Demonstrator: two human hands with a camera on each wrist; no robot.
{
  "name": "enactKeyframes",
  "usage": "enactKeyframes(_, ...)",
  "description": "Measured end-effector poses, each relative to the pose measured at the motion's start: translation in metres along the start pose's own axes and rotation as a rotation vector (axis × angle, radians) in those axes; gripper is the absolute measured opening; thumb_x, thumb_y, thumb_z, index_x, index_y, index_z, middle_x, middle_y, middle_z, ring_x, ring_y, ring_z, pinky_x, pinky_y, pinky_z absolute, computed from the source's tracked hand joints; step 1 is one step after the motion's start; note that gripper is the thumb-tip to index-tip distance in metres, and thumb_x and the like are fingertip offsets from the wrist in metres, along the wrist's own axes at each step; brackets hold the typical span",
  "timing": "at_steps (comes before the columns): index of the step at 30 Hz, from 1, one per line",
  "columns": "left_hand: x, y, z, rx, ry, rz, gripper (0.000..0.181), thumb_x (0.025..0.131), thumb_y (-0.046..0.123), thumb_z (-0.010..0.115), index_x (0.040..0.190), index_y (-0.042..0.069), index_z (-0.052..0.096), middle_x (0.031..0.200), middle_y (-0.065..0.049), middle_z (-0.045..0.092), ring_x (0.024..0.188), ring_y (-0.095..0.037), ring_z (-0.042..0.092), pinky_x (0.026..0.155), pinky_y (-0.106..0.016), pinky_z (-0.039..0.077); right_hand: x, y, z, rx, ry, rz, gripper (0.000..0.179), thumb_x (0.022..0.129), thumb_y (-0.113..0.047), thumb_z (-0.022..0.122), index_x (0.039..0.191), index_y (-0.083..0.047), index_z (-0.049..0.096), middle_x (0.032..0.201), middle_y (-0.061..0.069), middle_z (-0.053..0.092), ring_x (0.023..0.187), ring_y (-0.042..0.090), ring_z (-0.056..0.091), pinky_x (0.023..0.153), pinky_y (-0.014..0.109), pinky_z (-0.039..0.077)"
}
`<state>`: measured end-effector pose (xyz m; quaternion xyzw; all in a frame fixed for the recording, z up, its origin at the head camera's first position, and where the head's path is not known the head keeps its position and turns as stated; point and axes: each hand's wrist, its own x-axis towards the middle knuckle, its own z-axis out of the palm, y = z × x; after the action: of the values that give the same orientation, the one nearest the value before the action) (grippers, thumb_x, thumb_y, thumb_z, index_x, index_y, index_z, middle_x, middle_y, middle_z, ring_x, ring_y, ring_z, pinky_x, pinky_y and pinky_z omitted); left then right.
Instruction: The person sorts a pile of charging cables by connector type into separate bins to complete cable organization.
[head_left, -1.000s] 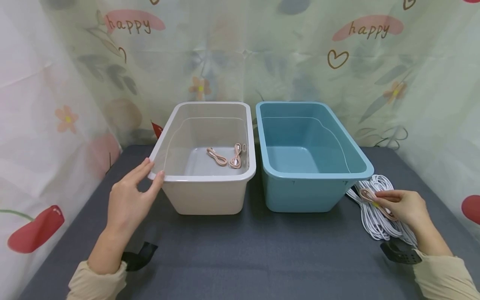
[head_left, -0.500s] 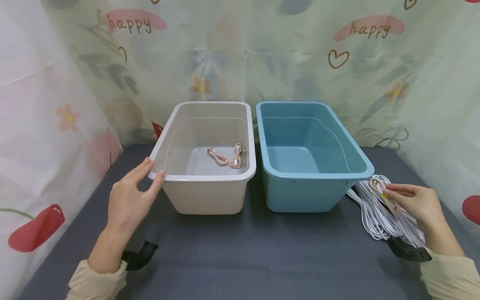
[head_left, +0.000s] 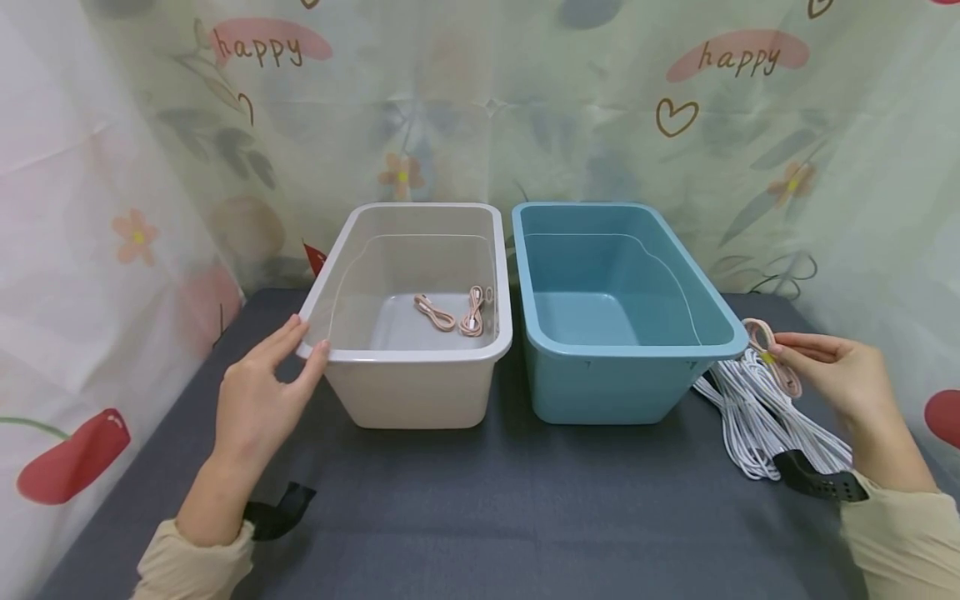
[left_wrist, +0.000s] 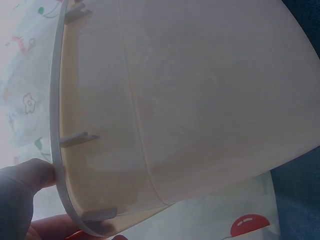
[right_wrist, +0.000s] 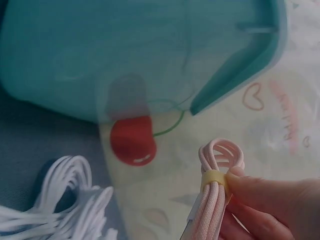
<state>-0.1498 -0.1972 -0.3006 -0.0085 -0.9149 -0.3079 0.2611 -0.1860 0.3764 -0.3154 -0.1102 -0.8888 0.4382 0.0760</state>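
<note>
My left hand point(head_left: 258, 392) holds the near left corner of a beige plastic bin point(head_left: 412, 392), thumb on the front rim and fingers at the side. In the left wrist view the thumb point(left_wrist: 37, 175) touches the bin's rim. Inside that bin lie two bundled pink cables point(head_left: 434, 314). Right of the blue bin point(head_left: 600, 387), my right hand point(head_left: 843, 371) pinches a looped pink cable point(head_left: 787, 379) by its yellow band point(right_wrist: 214, 177). The cable is held up above a pile of white cables point(head_left: 757, 425) on the table.
The two bins stand side by side on a dark cloth-covered table point(head_left: 480, 508). A patterned curtain point(head_left: 487, 108) closes off the back and both sides. Black straps point(head_left: 817, 479) sit at both wrists.
My right hand has lifted the pink cable off the white cables, moving it up and slightly to the right. The left hand and both bins stay in place.
</note>
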Motion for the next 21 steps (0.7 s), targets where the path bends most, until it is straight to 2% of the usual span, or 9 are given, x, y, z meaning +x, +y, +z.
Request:
enactKeyframes(3,0.000,0.000,0.000,0.001,-0.002,-0.003,0.048,0.090,0.032,0.060,0.129,0.004,0.056,0.135,-0.014,0.052,0.124,-0.038,0.050,0.094,-0.057,0.045,0.000,-0.007,-0.002,0.076,0.028,-0.030,0.006,0.082,-0.036,0.069,0.088,-0.036,0.069,0.069,-0.033,0.063,0.074,-0.021,0.050,0.059,0.002,0.037)
enactKeyframes(8,0.000,0.000,0.001,0.003,-0.004,-0.005,0.048,0.090,0.033,0.059,0.129,0.005,0.055,0.136,-0.014,0.052,0.124,-0.038,0.050,0.094,-0.057,0.045,-0.001,-0.018,-0.003,0.211,0.069,-0.082,0.017,0.083,-0.021,0.070,0.081,-0.037,0.070,0.066,-0.031,0.064,0.070,-0.021,0.056,0.063,0.000,0.035)
enactKeyframes(14,0.000,0.000,0.001,0.004,-0.003,-0.001,0.048,0.090,0.032,0.059,0.129,0.005,0.055,0.135,-0.014,0.052,0.124,-0.038,0.050,0.094,-0.057,0.045,-0.001,-0.032,-0.005,0.249,0.081,-0.081,0.017,0.082,-0.019,0.071,0.081,-0.036,0.071,0.066,-0.029,0.065,0.070,-0.020,0.057,0.063,0.000,0.035)
enactKeyframes(21,0.000,0.000,0.000,0.002,-0.006,-0.006,0.048,0.090,0.033,0.059,0.129,0.005,0.055,0.136,-0.014,0.052,0.124,-0.038,0.050,0.093,-0.057,0.045,-0.001,-0.049,-0.008,0.303,0.078,-0.136,0.018,0.081,-0.015,0.071,0.082,-0.033,0.074,0.067,-0.026,0.067,0.069,-0.016,0.061,0.064,0.000,0.040)
